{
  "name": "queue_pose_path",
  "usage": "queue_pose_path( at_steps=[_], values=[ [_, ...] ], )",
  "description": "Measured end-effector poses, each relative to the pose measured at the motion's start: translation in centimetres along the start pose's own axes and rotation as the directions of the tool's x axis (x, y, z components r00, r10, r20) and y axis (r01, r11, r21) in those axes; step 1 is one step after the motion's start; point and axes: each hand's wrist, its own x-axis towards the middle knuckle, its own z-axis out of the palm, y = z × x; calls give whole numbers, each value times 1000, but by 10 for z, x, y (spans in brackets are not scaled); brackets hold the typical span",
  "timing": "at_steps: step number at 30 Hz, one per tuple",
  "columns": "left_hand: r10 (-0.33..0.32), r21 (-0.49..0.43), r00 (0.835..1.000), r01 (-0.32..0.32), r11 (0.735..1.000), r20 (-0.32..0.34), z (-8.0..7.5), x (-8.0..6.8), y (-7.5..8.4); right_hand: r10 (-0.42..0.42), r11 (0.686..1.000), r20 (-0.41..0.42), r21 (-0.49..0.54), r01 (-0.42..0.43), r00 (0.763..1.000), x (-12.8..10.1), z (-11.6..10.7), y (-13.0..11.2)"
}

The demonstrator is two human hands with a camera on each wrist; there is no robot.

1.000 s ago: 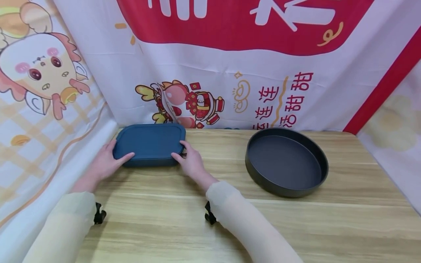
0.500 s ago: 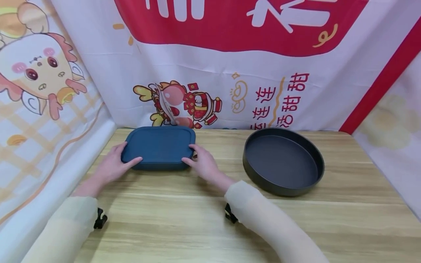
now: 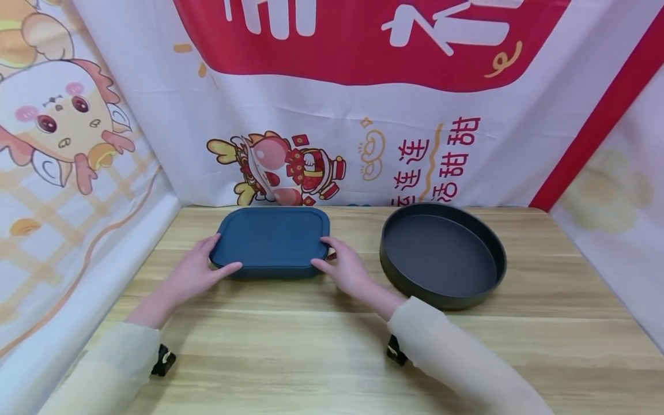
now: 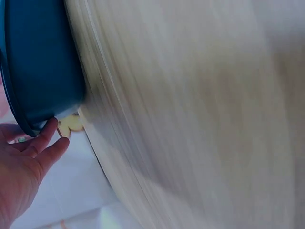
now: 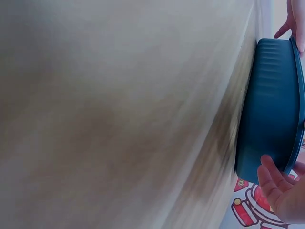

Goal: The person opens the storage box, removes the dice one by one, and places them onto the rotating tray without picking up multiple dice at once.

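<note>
A blue rectangular lunch box (image 3: pixel 270 237) with its flat lid on is at the back left of the wooden table. My left hand (image 3: pixel 193 275) holds its left end, thumb along the front edge. At the opposite end, my right hand (image 3: pixel 349 270) grips the right corner between thumb and fingers. The wrist views show the ribbed side of the box (image 5: pixel 269 105) close to the tabletop; whether it touches the surface I cannot tell. The fingertips behind the box are partly hidden. Right of it lies a round dark baking pan (image 3: pixel 443 253) with nothing inside.
Printed white and red cloth (image 3: pixel 311 104) hangs right behind the table's back edge. More patterned cloth (image 3: pixel 67 190) closes off the left side. Wood-grain tabletop (image 3: pixel 290 346) stretches in front of the box and the pan.
Both hands have carried or slid the lunch box to the right and a little nearer. It is now closer to the pan. The whole head view has shifted slightly.
</note>
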Motion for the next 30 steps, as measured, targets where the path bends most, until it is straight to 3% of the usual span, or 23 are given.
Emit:
queue_pose_path(
  at_steps=[6, 15, 30],
  values=[
    [6, -12, 1000, -6, 1000, 11, 4, -6, 20, -41, 997, -15, 63, 42, 999, -18, -13, 11],
    [25, -6, 1000, -25, 1000, -8, 14, -21, 40, -31, 999, 1, -45, 31, 1000, -43, -34, 20],
    [47, -38, 999, -47, 998, -18, 24, -45, 66, -104, 993, -40, -58, 102, 994, -78, -52, 38]
  ],
)
